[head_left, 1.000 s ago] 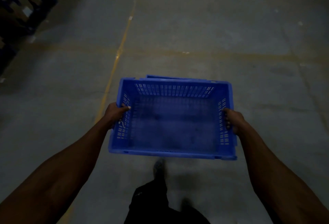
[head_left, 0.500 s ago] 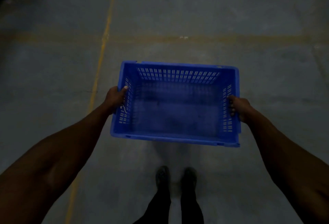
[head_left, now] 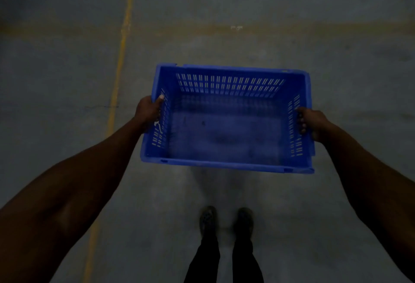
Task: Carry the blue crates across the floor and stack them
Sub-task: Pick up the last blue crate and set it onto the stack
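Note:
An empty blue crate point(head_left: 226, 134) with slotted walls hangs in the air in front of me, above the concrete floor. My left hand point(head_left: 148, 111) grips its left wall, thumb over the rim. On the opposite side my right hand point(head_left: 311, 122) grips the right wall, fingers curled inside. A second blue rim edge peeks out along the crate's right and far sides; I cannot tell whether that is another crate nested beneath.
Below the crate my two feet point(head_left: 226, 221) stand side by side on grey concrete. A worn yellow floor line point(head_left: 119, 64) runs away from me on the left. A faded brownish band point(head_left: 292, 27) crosses the floor ahead.
The dark stacked goods at the far left have left the view and the camera looks more steeply down. My feet have come together. Both hands keep the same grip on the crate.

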The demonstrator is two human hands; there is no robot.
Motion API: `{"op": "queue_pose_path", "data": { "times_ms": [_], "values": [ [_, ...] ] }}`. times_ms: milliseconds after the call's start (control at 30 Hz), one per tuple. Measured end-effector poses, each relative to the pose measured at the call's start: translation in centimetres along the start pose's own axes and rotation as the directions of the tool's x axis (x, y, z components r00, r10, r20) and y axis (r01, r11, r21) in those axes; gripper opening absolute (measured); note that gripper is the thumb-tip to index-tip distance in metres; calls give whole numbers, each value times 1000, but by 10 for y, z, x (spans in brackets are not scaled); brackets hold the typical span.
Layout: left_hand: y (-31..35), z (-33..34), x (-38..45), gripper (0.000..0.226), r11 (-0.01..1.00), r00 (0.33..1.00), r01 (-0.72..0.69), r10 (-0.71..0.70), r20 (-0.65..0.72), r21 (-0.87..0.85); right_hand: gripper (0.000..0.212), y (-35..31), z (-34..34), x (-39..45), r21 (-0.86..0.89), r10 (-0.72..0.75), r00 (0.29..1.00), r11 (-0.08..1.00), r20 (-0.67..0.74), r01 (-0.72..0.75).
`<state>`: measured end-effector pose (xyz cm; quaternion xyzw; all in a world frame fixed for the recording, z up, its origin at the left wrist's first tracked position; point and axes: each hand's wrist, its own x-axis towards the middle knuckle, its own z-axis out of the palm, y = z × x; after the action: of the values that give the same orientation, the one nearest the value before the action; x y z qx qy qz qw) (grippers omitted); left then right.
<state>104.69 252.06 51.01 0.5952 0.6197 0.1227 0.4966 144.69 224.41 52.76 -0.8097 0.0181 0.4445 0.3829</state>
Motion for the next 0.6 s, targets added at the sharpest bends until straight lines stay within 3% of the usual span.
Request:
{"op": "queue_pose_path", "data": {
  "times_ms": [400, 600],
  "values": [
    [-1, 5, 11, 47, 1000, 999, 26, -26, -30, 13, 32, -7, -5, 2, 12, 1, 1000, 1000, -4, -1],
    [8, 10, 8, 39, 998, 999, -39, 39, -10, 41, 33, -5, -6, 14, 1, 29, 999, 1000, 36, -29]
  ]
}}
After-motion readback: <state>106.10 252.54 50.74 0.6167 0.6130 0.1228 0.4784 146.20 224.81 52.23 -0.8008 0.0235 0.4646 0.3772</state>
